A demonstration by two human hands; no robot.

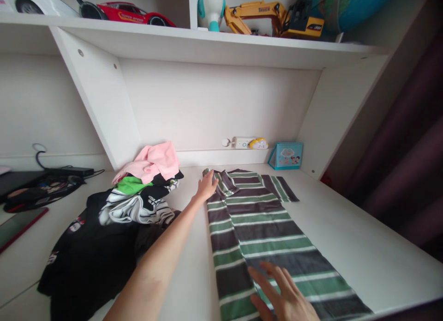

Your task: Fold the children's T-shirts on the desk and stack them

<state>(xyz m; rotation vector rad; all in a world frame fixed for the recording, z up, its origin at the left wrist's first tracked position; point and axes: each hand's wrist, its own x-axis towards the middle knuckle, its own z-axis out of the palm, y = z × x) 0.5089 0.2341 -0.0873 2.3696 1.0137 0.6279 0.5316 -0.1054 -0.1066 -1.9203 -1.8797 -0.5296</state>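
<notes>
A polo-style shirt (263, 228) with green, dark grey and white stripes lies flat on the white desk. Its left side is folded inward along its length, and one sleeve (281, 188) sticks out at the upper right. My left hand (206, 187) reaches to the shirt's upper left, beside the collar (226, 181), with its fingers stretched out on the fabric. Lower down, my right hand (284, 295) is over the front of the shirt, fingers spread and slightly blurred. Whether its fingertips touch the cloth is hard to make out.
Left of the shirt sits a heap of clothes (100, 247), with a pink garment (152, 161) on top. At the back stand a desk calendar (289, 155) and a power strip (241, 142). A phone (20, 226) lies far left. Toys including an excavator (273, 18) occupy the shelf (214, 41) above.
</notes>
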